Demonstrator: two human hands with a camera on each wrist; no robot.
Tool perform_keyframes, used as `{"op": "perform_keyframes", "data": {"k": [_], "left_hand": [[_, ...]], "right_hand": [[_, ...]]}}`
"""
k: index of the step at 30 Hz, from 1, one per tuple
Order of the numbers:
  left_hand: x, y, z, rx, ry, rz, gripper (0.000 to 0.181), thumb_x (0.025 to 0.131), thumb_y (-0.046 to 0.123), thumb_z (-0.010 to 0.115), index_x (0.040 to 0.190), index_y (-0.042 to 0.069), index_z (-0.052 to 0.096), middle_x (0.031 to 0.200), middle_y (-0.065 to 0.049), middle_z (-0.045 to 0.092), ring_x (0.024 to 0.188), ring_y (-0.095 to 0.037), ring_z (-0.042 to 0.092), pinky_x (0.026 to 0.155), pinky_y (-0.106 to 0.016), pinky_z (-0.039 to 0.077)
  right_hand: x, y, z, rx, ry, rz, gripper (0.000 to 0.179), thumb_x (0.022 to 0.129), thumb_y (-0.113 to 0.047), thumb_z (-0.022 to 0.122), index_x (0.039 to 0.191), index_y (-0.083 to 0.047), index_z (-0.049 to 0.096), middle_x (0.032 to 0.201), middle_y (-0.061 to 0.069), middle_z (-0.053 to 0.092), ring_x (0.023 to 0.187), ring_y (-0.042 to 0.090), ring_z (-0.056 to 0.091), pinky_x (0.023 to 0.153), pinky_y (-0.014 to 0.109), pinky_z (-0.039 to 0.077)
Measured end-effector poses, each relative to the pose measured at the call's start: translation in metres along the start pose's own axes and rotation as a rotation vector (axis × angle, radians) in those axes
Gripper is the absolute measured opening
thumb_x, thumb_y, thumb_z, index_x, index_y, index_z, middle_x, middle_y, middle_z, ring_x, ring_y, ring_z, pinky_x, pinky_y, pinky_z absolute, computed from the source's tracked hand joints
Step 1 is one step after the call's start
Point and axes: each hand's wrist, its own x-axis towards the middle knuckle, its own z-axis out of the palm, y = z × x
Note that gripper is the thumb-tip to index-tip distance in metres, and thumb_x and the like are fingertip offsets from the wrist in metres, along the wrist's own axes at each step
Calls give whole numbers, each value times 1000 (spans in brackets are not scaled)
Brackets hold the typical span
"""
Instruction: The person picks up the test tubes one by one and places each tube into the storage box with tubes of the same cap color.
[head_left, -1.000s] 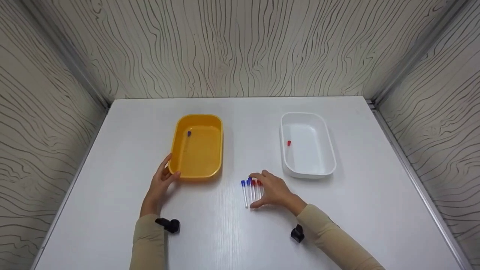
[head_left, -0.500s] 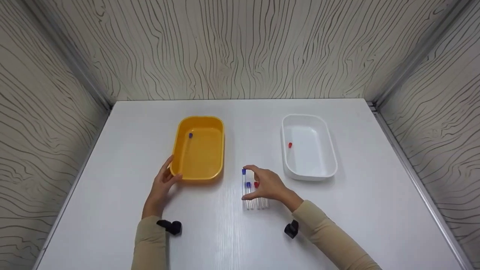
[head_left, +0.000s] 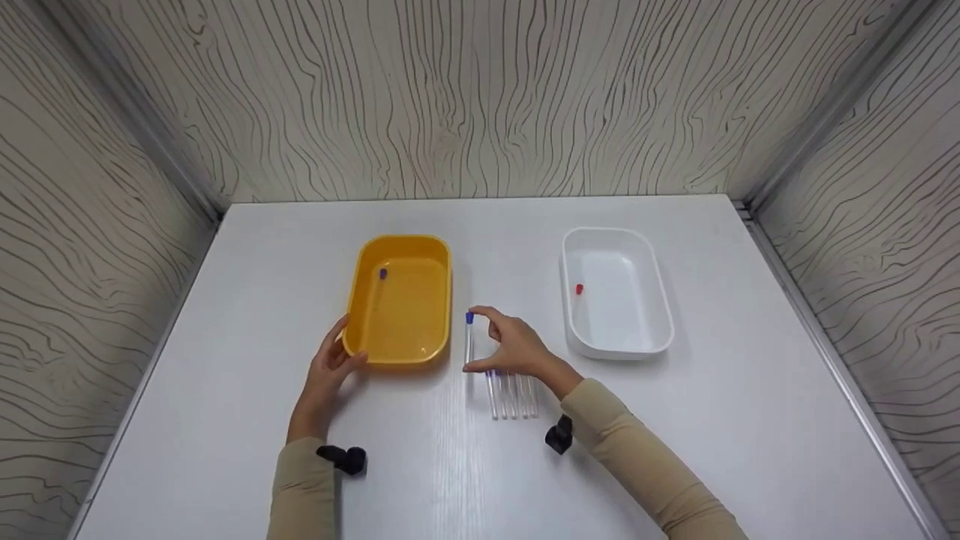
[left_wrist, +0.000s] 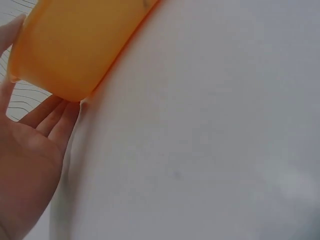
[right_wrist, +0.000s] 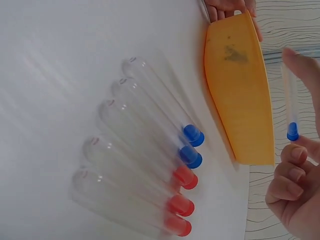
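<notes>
My left hand [head_left: 324, 379] holds the near-left corner of a yellow plastic tub [head_left: 397, 362], thumb at the rim and the other fingers against the outer wall, as the left wrist view also shows. My right hand [head_left: 521, 351] pinches a clear test tube [right_wrist: 290, 97] with a blue cap end to end, thumb at the bottom and index finger at the cap. This tube is raised just right of the yellow tub. Below that hand, several more test tubes [head_left: 512, 397] lie side by side on the table; the right wrist view shows two blue caps [right_wrist: 191, 135] and three red caps [right_wrist: 181, 205].
Inside the yellow tub lies one tube with a blue cap [head_left: 383, 274]. A white tub [head_left: 619, 354] stands to the right, holding a tube with a red cap [head_left: 579, 289]. Wood-patterned panels [head_left: 480, 97] enclose the white table [head_left: 420, 465] at the back and sides.
My right hand has lifted a blue-capped tube out of the row and carried it left and away from me, toward the yellow tub. My left hand stays at the tub's corner.
</notes>
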Motion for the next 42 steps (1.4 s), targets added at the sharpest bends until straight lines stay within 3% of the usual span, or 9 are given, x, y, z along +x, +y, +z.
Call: {"op": "perform_keyframes", "data": {"k": [5, 10, 17, 23, 35, 42], "left_hand": [[-1, -3, 0, -10, -2, -4, 70, 91, 30, 65, 148, 44, 27, 159, -3, 31, 145, -19, 36, 122, -45, 25], [-1, -6, 0, -28, -22, 36, 70, 94, 22, 62, 150, 38, 24, 159, -6, 30, 147, -24, 33, 122, -48, 24], [-2, -7, -1, 0, -25, 22, 70, 93, 25, 63, 150, 40, 24, 160, -5, 29, 148, -23, 31, 122, -50, 22], [-7, 1, -1, -16, -24, -13, 71, 92, 27, 64, 149, 42, 24, 161, -4, 27, 148, -22, 30, 123, -49, 21], [-2, -3, -1, -13, -21, 25, 70, 91, 30, 66, 148, 42, 26, 159, -3, 32, 146, -21, 34, 122, -49, 25], [1, -4, 3, -20, -22, 49, 71, 93, 20, 63, 150, 36, 25, 158, -7, 32, 145, -24, 36, 120, -46, 29]], "right_hand": [[13, -1, 5, 78, -11, -2, 86, 67, -37, 87, 140, -16, 46, 76, 6, 42, 67, 10, 34, 62, 20, 30], [22, 0, 12, 164, -13, -2, 86, 70, -33, 85, 142, -12, 44, 71, -3, 37, 64, 8, 32, 62, 19, 31], [32, 0, 19, 289, -31, -19, 86, 72, -27, 85, 144, -10, 41, 70, -3, 36, 65, 11, 33, 62, 20, 33], [40, -3, 22, 309, -41, -8, 86, 73, -27, 84, 145, -11, 40, 71, 0, 37, 65, 12, 35, 60, 20, 32], [55, -7, 24, 304, -50, 98, 91, 71, -36, 84, 147, -22, 37, 75, -3, 42, 69, 11, 39, 59, 20, 33], [61, -6, 25, 219, -38, 61, 88, 73, -33, 83, 146, -16, 38, 71, -4, 43, 63, 9, 39, 56, 19, 32]]}}
